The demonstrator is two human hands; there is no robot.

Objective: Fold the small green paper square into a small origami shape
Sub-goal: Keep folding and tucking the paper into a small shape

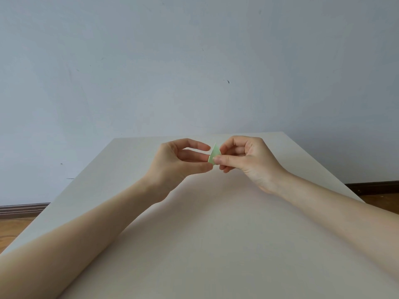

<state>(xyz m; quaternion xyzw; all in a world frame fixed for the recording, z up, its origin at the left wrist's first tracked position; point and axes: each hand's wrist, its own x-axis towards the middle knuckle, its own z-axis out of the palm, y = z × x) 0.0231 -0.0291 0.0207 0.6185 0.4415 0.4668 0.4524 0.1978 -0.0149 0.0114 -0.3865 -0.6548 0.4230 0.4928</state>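
Note:
A small pale green folded paper (214, 153) is held up in the air above the far part of the white table (194, 244). It stands as a narrow pointed shape with its tip upward. My right hand (246, 158) pinches its lower part between thumb and fingers. My left hand (183, 157) touches its left edge with fingertips and thumb, the index finger stretched toward the paper's tip. Part of the paper is hidden behind my fingers.
The table's far edge (194, 135) lies just behind my hands, with a grey-white wall (194, 61) beyond. Wooden floor (13, 229) and a dark skirting board (21, 209) show at the left and right sides.

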